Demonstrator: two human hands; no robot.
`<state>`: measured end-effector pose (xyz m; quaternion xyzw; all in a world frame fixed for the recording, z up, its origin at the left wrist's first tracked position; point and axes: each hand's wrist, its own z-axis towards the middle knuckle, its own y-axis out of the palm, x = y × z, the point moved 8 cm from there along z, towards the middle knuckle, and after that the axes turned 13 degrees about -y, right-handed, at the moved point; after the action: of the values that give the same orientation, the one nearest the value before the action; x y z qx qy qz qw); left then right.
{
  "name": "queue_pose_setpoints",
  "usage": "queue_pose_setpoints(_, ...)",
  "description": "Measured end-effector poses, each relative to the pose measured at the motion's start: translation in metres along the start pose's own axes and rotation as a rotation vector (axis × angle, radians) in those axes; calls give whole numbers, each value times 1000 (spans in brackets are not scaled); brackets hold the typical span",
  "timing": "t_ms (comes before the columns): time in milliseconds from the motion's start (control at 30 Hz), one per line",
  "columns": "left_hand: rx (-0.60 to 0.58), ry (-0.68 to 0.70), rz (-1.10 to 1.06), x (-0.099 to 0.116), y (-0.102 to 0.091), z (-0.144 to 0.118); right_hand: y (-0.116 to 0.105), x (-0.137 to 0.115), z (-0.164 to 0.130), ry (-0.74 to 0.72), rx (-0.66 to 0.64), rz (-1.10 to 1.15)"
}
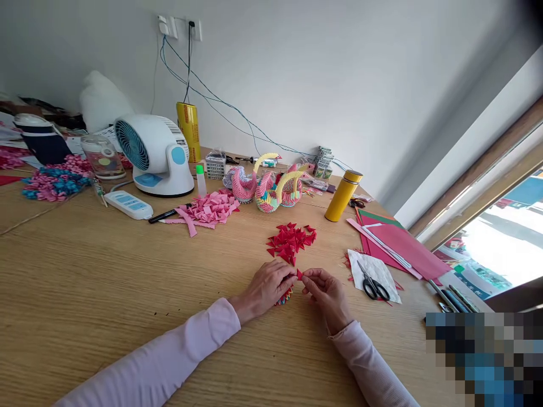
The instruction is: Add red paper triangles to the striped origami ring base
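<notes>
My left hand [271, 282] is closed over a round piece of folded paper [284, 296], whose multicoloured zigzag edge shows below the fingers; the rest is hidden. Between the thumb and fingers of my right hand [328, 294] is a small red paper triangle [300, 275], which meets the left fingertips. A pile of red folded paper triangles [292, 240] lies just beyond both hands. Farther back stand several swans of folded paper [268, 192] in pink, yellow and mixed colours.
Pink paper pieces [212, 209] lie left of the swans, near a white fan [155, 152] and a remote-like white power strip [128, 204]. A yellow bottle [343, 196] stands right of them. Black-handled scissors [373, 285] rest on white tissue [384, 271], near red paper sheets [403, 243].
</notes>
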<state>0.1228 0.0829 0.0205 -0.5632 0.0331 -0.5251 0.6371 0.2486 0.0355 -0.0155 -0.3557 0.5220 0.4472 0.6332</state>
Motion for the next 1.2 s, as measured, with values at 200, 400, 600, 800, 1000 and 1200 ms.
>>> queue_pose_setpoints(200,-9,1,8,-1,1,1,3,-7,-1,-84,-105,-162)
queue_pose_setpoints(400,-12,-4,-3,-3,1,2,11,-1,0,39,-170,77)
queue_pose_setpoints(600,-13,-5,-2,-4,2,2,18,4,-4,157,-109,279)
queue_pose_setpoints(800,5,-12,5,-7,5,2,22,4,-8,190,-2,351)
queue_pose_setpoints(1000,4,-24,-58,-5,1,1,20,5,-9,192,68,396)
queue_pose_setpoints(1200,-19,-32,-120,-3,-2,1,8,7,-7,228,194,505)
